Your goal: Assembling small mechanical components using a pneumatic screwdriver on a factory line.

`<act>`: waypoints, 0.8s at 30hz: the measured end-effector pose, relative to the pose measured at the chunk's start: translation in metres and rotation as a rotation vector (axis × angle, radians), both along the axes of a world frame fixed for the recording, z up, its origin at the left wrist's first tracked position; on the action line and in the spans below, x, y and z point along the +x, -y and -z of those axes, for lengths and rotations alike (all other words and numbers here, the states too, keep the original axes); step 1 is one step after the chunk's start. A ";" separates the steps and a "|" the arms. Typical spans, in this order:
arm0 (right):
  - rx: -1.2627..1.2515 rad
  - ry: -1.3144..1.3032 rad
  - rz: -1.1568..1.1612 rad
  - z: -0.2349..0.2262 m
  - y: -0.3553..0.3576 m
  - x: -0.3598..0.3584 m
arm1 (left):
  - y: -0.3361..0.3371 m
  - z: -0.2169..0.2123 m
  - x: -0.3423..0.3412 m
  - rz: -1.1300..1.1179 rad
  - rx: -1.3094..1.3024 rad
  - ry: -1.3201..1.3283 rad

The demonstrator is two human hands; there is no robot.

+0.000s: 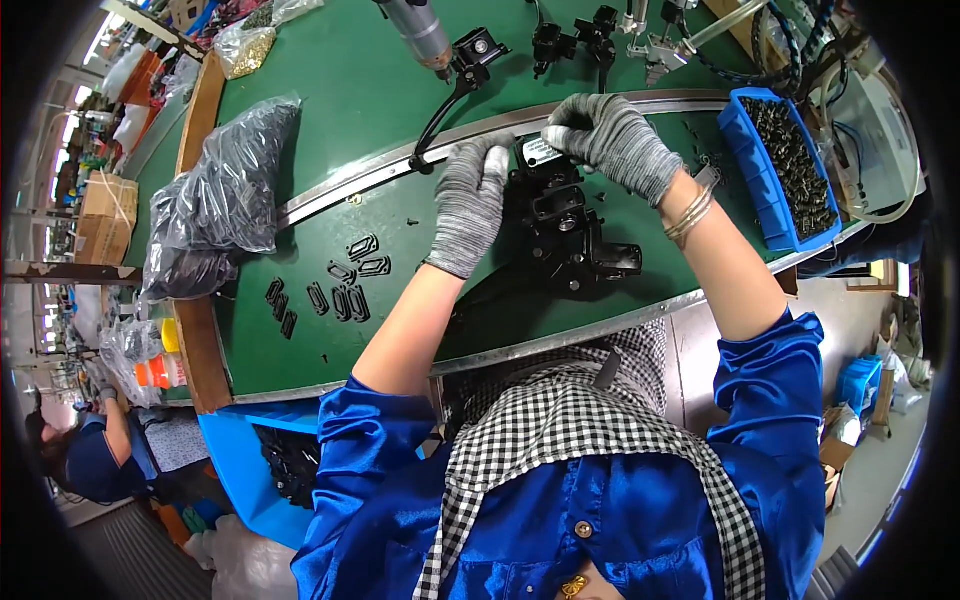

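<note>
My left hand (468,207), in a grey knit glove, is held over the metal rail (360,178), its fingers together and thumb tip close against them. Whatever may be between them is hidden. My right hand (615,148), gloved alike, pinches at the right edge of a black cap with a silver label (541,150); anything small in its fingertips cannot be made out. Below the cap lies a cluster of black lever assemblies (568,215). Another black lever assembly (478,48) sits beyond the rail, by the tip of a hanging power screwdriver (420,38).
Several black oblong frames (348,300) lie on the green table (400,305). A blue bin of screws (785,170) stands right, a bag of black parts (235,180) left. Fixtures and hoses (665,55) are at the back. Another person (100,450) works far left.
</note>
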State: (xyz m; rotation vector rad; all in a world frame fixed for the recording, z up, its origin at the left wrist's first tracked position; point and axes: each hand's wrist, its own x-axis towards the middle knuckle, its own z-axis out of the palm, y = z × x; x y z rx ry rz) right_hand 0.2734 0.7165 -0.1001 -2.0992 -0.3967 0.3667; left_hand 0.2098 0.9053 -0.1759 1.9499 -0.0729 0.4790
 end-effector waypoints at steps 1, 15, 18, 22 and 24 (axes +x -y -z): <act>-0.002 -0.002 -0.003 0.003 -0.001 0.000 | 0.003 0.007 0.000 0.031 -0.055 -0.019; -0.169 0.470 0.123 0.027 0.010 -0.005 | 0.005 0.003 -0.007 0.141 -0.097 -0.064; -0.277 0.457 0.305 0.040 0.048 0.012 | -0.014 -0.007 -0.029 0.081 -0.257 -0.073; -0.611 0.495 0.418 0.062 0.091 0.018 | -0.065 0.000 -0.037 -0.013 -0.094 -0.105; -0.631 0.575 0.317 0.078 0.084 0.019 | -0.096 0.002 -0.053 -0.146 -0.099 -0.161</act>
